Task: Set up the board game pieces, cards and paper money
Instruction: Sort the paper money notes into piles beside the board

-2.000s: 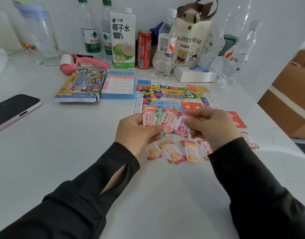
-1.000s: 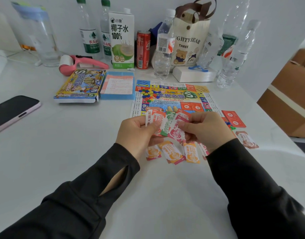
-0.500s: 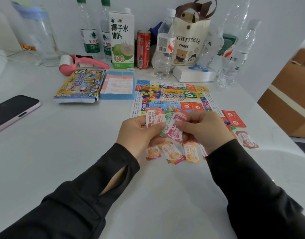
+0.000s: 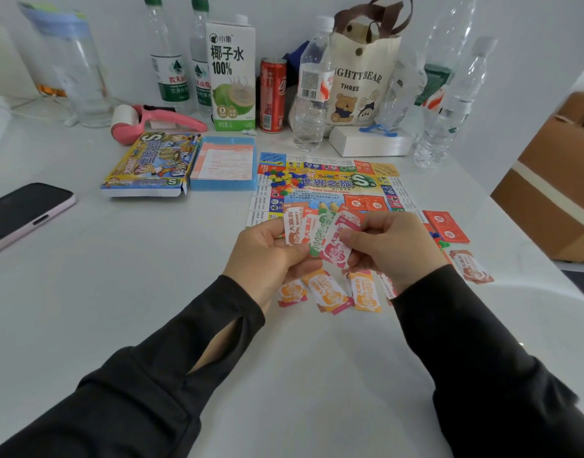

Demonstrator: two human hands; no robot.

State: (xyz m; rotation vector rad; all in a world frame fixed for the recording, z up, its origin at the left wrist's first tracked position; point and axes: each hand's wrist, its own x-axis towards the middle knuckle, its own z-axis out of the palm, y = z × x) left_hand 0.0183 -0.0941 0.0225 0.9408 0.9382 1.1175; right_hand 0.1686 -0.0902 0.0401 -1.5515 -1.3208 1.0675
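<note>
My left hand (image 4: 264, 256) and my right hand (image 4: 394, 246) together hold a fan of paper money (image 4: 317, 231) just above the near edge of the paper game board (image 4: 330, 183). The fan has orange, green and pink notes; my right thumb pinches the pink one. Below my hands several orange and pink notes (image 4: 330, 290) lie loose on the white table. A red card stack (image 4: 446, 226) sits right of the board, with another note (image 4: 470, 267) nearer me. Small coloured pieces (image 4: 282, 181) lie piled on the board's far left.
The game box (image 4: 150, 165) and a blue tray with a rules sheet (image 4: 224, 163) lie left of the board. A phone (image 4: 22, 211) is at the far left. Bottles, a carton (image 4: 231, 74), a can, a tote bag and a white box line the back. A cardboard box (image 4: 555, 190) stands right.
The fan of notes has closed up a little, my right hand sliding the pink note in toward my left. Both hands have stayed over the board's near edge.
</note>
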